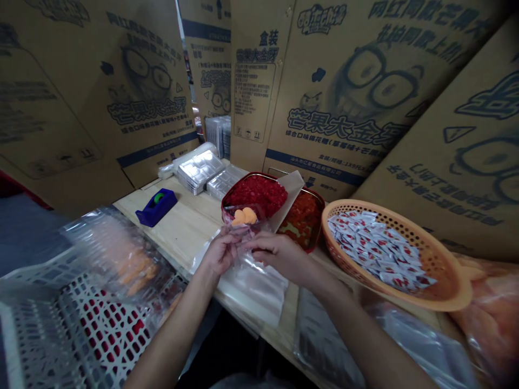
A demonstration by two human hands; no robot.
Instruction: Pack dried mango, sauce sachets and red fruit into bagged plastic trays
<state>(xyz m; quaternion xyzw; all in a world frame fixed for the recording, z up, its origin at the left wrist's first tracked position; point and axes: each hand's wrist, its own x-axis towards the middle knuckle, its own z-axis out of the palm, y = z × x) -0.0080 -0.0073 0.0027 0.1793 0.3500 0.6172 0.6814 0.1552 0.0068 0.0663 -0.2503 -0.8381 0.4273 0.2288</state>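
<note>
Two hands at a clear bag (252,229) above a wooden counter (183,220).
The left hand (222,252) pinches it; the right hand's (276,253) fingers half-curl against it, grip unclear. Orange pieces (245,216) lie in its far end. Beyond the hands sit red-rimmed trays (259,174); leftward, a blue tape dispenser (162,213) and white crate (13,346); rightward, an orange basket (448,294) of sachets (377,249); farthest, printed cartons (348,113).
</note>
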